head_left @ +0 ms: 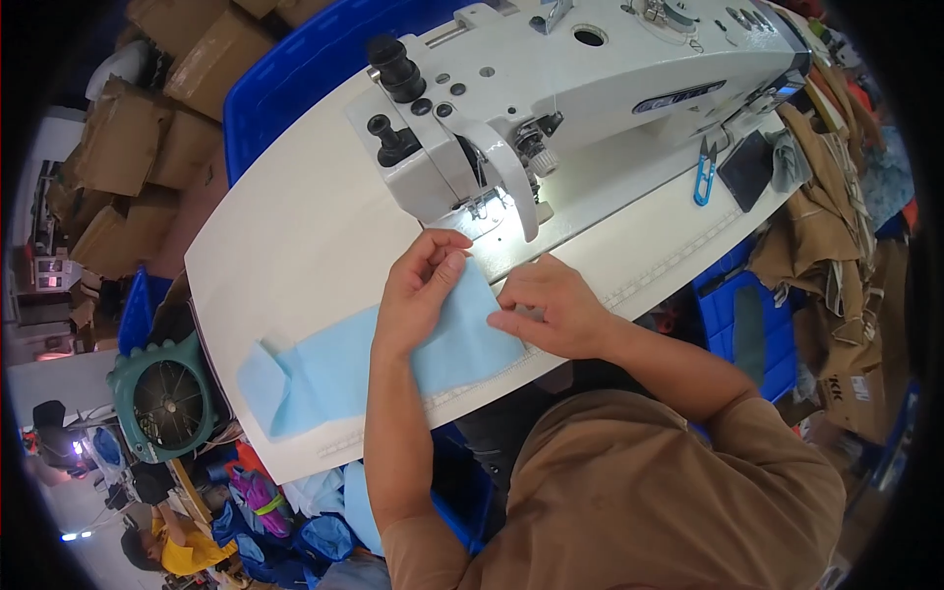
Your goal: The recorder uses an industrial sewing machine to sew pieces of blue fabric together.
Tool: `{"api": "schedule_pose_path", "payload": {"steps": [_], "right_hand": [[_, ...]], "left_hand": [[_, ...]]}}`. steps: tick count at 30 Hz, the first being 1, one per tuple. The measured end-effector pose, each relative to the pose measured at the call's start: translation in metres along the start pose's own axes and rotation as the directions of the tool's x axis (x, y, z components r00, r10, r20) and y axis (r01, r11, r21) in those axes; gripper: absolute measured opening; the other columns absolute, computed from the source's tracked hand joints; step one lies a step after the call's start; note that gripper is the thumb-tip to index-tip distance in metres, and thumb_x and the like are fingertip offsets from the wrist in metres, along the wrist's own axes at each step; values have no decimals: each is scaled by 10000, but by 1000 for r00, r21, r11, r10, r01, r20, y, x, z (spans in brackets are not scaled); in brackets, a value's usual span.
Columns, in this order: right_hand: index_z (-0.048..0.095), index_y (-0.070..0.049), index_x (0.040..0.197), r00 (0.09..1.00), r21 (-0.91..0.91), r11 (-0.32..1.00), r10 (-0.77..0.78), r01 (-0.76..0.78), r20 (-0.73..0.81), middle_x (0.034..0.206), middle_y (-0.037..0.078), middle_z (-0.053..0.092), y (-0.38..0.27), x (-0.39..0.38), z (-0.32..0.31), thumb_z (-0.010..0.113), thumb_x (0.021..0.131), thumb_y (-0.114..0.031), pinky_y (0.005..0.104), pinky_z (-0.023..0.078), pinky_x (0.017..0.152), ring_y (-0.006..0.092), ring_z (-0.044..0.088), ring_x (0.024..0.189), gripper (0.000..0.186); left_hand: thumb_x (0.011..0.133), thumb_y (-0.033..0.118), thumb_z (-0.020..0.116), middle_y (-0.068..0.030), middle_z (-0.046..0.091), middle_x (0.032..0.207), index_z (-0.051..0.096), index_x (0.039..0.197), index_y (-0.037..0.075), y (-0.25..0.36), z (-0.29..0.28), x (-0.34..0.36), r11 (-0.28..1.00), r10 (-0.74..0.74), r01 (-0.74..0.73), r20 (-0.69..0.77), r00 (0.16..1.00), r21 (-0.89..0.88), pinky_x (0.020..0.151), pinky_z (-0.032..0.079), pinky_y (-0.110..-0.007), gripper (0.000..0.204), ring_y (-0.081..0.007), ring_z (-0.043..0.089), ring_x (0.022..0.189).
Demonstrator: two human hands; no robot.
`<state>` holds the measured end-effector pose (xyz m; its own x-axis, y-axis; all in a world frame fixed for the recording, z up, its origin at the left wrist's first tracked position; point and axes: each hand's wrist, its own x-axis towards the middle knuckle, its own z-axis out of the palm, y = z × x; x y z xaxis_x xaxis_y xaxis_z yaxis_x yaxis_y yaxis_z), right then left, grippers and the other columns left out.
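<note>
A long piece of light blue fabric point(336, 379) lies across the white sewing table point(285, 256), its left end folded up. My left hand point(418, 295) pinches the fabric's upper part just in front of the needle area of a white sewing machine point(590, 103), whose lamp is lit. At the fabric's right edge my right hand point(546, 305) has curled fingers, with its thumb against the cloth; what the fingertips grip is partly hidden. Blue thread snips point(706, 172) and a dark phone point(747, 169) lie at the right of the machine.
Cardboard boxes point(138, 128) are stacked at the upper left, beside a blue bin point(258, 90). A green fan point(167, 403) stands left of the table. Cloth piles point(315, 531) and brown fabric point(816, 256) surround the table. Another person point(192, 556) in yellow is at the lower left.
</note>
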<state>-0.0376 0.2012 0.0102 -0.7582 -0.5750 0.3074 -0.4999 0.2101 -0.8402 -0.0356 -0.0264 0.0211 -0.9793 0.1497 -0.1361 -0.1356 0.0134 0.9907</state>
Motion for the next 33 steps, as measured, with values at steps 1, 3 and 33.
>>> {"api": "schedule_pose_path", "payload": {"steps": [1, 3, 33], "right_hand": [[643, -113, 813, 1000, -60, 998, -18, 19, 25, 774, 16, 606, -1, 0, 1, 748, 916, -189, 369, 404, 733, 234, 544, 698, 165], [630, -112, 782, 998, -126, 991, -35, 42, 57, 750, 9, 591, 0, 1, 1, 744, 921, -212, 368, 407, 736, 227, 555, 690, 205], [597, -91, 744, 999, -172, 984, -32, 38, 37, 694, 19, 540, -2, 1, 9, 744, 899, -150, 378, 385, 697, 240, 526, 654, 222]], "left_hand": [[1061, 198, 620, -25, 691, 947, 673, 1183, 36, -1, 2, 0, 998, 24, -22, -33, 999, 58, 879, 477, -273, 210, -109, 601, 936], [1064, 213, 613, -23, 687, 933, 688, 1179, 37, 1, 2, 1, 995, 24, -20, -40, 999, 101, 869, 476, -273, 223, -109, 591, 919], [1057, 262, 631, 25, 596, 826, 684, 984, 22, -7, -1, 1, 988, 33, -30, -20, 999, 150, 757, 441, -264, 256, -89, 492, 803]]}}
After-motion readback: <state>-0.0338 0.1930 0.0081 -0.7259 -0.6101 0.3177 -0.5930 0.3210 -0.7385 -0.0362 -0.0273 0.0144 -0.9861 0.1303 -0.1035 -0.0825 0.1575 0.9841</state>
